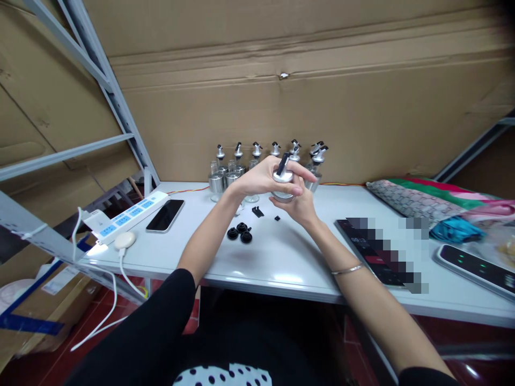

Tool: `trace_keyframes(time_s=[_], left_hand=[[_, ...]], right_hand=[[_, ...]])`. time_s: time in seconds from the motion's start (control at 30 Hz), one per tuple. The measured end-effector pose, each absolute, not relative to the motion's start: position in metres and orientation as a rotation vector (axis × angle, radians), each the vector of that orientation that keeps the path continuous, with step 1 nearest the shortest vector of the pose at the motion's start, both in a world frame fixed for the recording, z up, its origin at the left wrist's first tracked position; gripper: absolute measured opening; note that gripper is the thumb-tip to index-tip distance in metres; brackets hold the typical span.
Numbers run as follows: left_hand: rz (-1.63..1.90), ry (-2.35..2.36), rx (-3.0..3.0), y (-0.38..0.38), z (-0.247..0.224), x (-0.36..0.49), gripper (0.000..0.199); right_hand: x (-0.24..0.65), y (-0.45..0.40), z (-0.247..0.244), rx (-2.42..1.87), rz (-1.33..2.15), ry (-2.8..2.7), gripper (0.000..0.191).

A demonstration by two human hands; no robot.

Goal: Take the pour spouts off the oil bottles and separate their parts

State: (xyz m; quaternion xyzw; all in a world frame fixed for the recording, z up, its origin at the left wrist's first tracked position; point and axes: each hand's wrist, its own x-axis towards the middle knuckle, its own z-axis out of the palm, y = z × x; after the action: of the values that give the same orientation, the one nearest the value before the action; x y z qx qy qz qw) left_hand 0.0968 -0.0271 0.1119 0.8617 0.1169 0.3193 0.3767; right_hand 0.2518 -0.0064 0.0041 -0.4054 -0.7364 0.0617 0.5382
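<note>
A bottle (283, 196) with a silver and black pourer top (282, 170) is held up over the middle of the table. My left hand (263, 176) has its fingers around the top from the left. Below and to the right, my right hand (301, 205) is wrapped round the bottle's body. Behind my hands stands a row of glass and metal bottles (216, 184), several with silver pourers and black flip caps. Black round stoppers (242, 228) lie in a group on the table, with small black caps (257, 212) and a tiny black piece (277, 218) nearby.
On the left of the white table (281, 257) are a power strip (132, 213), a dark phone (165, 215) and a round white charger (124, 240). A tablet-like device (368, 252), coloured cloth (450, 201) and a display unit (475, 268) lie right. Cardboard stands behind.
</note>
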Motion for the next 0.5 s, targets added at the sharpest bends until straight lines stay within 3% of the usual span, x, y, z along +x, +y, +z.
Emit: trace_keyframes(time_s=[0.2, 0.5], left_hand=[[1.151, 0.393, 2.232, -0.018, 0.101, 0.108, 0.035], [1.408, 0.612, 2.582, 0.004, 0.086, 0.107, 0.028]], right_hand=[[0.253, -0.006, 0.0, -0.971, 0.212, -1.876, 0.092], [0.253, -0.001, -0.008, -1.153, 0.13, -1.851, 0.08]])
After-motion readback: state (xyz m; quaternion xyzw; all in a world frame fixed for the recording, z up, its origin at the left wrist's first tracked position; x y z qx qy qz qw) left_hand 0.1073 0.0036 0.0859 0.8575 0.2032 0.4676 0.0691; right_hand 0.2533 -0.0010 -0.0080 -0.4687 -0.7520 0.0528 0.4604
